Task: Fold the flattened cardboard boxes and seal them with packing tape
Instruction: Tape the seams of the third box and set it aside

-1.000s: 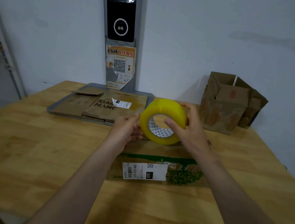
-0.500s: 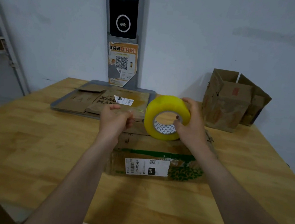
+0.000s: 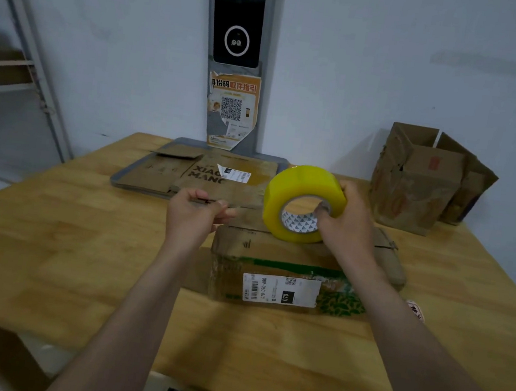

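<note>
— Anything new with the left hand [image 3: 194, 217]?

— Drawn off leftward from the tape roll [image 3: 304, 200]; well apart from it now, no longer up against its rim. Thumb and forefinger pinched together, probably on the tape end, though too clear a strip to make out.

— And the right hand [image 3: 348, 225]?

— Gripping the roll, thumb hooked through the core, fingers wrapped over the yellow outside. Brought lower too, down to the top of the box [image 3: 275, 255]; touching or just above, hard to say.

— Whereabouts of the box?

— Standing folded on the bench [image 3: 52, 236], straight ahead, white label facing this way. Top flaps seemingly closed beneath the roll.

— Meaning for the job?

— Looks like a length pulled free, ready for laying across the top seam. Sealing about to start, not yet done. More flattened cardboard [image 3: 207, 173] waiting on the tray [image 3: 117, 179] behind, so plenty left to fold.
</note>
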The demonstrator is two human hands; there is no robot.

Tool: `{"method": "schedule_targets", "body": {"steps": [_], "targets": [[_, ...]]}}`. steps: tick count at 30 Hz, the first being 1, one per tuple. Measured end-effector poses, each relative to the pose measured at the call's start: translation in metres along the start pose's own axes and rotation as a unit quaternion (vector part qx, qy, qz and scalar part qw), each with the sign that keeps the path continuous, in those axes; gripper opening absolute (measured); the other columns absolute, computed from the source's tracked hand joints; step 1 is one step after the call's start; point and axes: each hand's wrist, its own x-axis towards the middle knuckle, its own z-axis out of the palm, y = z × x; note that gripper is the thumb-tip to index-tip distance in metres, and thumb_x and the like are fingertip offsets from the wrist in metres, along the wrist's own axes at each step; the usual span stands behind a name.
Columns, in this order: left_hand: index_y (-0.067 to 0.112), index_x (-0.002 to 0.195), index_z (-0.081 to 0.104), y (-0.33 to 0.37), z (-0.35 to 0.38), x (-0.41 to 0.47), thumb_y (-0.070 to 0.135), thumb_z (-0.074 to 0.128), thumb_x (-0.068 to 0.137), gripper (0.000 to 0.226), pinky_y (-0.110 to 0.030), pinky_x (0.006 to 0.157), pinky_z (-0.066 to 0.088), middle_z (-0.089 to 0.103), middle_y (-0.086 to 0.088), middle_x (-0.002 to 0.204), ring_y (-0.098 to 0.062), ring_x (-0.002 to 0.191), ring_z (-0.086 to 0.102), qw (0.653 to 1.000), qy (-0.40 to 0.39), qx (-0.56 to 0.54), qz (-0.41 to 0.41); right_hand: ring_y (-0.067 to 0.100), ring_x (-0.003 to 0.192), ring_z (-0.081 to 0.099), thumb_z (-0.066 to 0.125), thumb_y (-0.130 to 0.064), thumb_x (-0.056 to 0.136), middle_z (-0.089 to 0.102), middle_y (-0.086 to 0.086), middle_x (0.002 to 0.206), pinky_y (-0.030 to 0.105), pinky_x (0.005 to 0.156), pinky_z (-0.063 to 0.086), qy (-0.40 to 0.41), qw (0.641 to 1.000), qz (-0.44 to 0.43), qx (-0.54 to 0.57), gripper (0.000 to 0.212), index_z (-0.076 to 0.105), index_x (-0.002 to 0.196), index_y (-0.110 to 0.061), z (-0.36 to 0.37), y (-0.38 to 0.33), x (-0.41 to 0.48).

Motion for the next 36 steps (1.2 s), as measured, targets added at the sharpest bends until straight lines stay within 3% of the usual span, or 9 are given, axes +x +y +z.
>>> {"method": "schedule_targets", "body": {"steps": [4,9,12,15,22,26,29,31,36], "targets": [[0.025,0.096,0.044,0.0,-0.028,0.007,0.013,0.072,0.091,0.032,-0.029,0.064,0.045,0.079,-0.005,0.078,-0.013,0.072,0.077,0.999,0.032,-0.006,-0.016,0.016,0.092,0.053,0.068,-0.008,0.084,0.062,-0.002,0.108,0.035,0.07,0.039,0.066,0.992,-0.062,-0.092,0.049,0.056,0.127,-0.028,-0.011,-0.001,0.005],[0.022,0.097,0.048,-0.019,-0.037,0.009,0.016,0.075,0.091,0.028,-0.028,0.065,0.048,0.079,-0.004,0.077,-0.014,0.075,0.077,0.999,0.018,0.017,-0.046,0.017,0.089,0.063,0.068,-0.014,0.094,0.065,-0.004,0.096,0.031,0.067,0.045,0.028,0.998,0.022,0.06,0.024,0.059,0.113,-0.026,0.0,0.01,-0.003],[0.023,0.096,0.047,-0.033,-0.04,0.01,0.02,0.077,0.09,0.031,-0.032,0.071,0.049,0.079,-0.004,0.079,-0.009,0.071,0.076,0.998,0.011,0.018,-0.057,0.013,0.081,0.06,0.066,-0.017,0.097,0.063,-0.003,0.091,0.031,0.066,0.041,0.027,0.998,-0.002,0.057,0.021,0.058,0.114,-0.025,0.0,0.013,-0.007],[0.024,0.097,0.046,-0.041,-0.043,0.011,0.022,0.078,0.088,0.033,-0.031,0.073,0.05,0.079,-0.005,0.081,-0.01,0.073,0.076,0.997,0.01,0.005,-0.071,0.024,0.08,0.06,0.066,-0.019,0.095,0.064,0.0,0.091,0.037,0.068,0.046,0.029,0.999,-0.029,-0.004,0.03,0.056,0.121,-0.028,-0.003,0.009,-0.006],[0.021,0.097,0.046,-0.054,-0.04,0.01,0.015,0.077,0.089,0.032,-0.024,0.061,0.05,0.079,-0.005,0.077,-0.011,0.07,0.075,0.996,0.001,0.006,-0.09,0.03,0.084,0.061,0.066,-0.02,0.094,0.065,0.003,0.097,0.045,0.071,0.051,0.019,0.999,-0.035,-0.026,0.036,0.052,0.125,-0.031,-0.004,0.011,-0.009],[0.02,0.086,0.051,-0.059,-0.031,0.003,0.016,0.079,0.087,0.029,-0.019,0.046,0.048,0.073,0.007,0.061,-0.006,0.055,0.07,0.995,0.028,0.082,-0.052,0.02,0.076,0.06,0.065,-0.022,0.095,0.063,-0.004,0.091,0.037,0.064,0.046,0.023,0.999,-0.033,-0.026,0.034,0.05,0.122,-0.037,-0.003,0.014,-0.01],[0.023,0.076,0.05,-0.061,-0.022,-0.002,0.027,0.079,0.087,0.031,-0.028,0.05,0.044,0.07,0.003,0.061,-0.014,0.058,0.068,0.973,0.065,0.218,0.027,0.015,0.077,0.06,0.065,-0.022,0.095,0.062,-0.006,0.091,0.036,0.063,0.047,0.027,0.999,-0.032,-0.022,0.035,0.049,0.12,-0.039,-0.002,0.014,-0.011],[0.026,0.074,0.049,-0.061,-0.016,-0.007,0.03,0.076,0.09,0.031,-0.03,0.054,0.039,0.065,0.008,0.068,-0.009,0.065,0.064,0.946,0.083,0.3,0.088,0.017,0.079,0.06,0.065,-0.021,0.095,0.062,-0.003,0.093,0.038,0.065,0.049,0.024,0.999,-0.029,-0.019,0.034,0.05,0.12,-0.037,-0.002,0.014,-0.011],[0.03,0.077,0.045,-0.057,-0.007,-0.009,0.028,0.071,0.095,0.031,-0.023,0.054,0.033,0.059,0.011,0.079,-0.002,0.071,0.054,0.929,0.065,0.343,0.127,0.014,0.085,0.059,0.064,-0.021,0.096,0.062,-0.002,0.099,0.029,0.064,0.042,0.016,0.999,-0.028,-0.006,0.033,0.051,0.123,-0.033,-0.006,0.016,-0.011]]}}
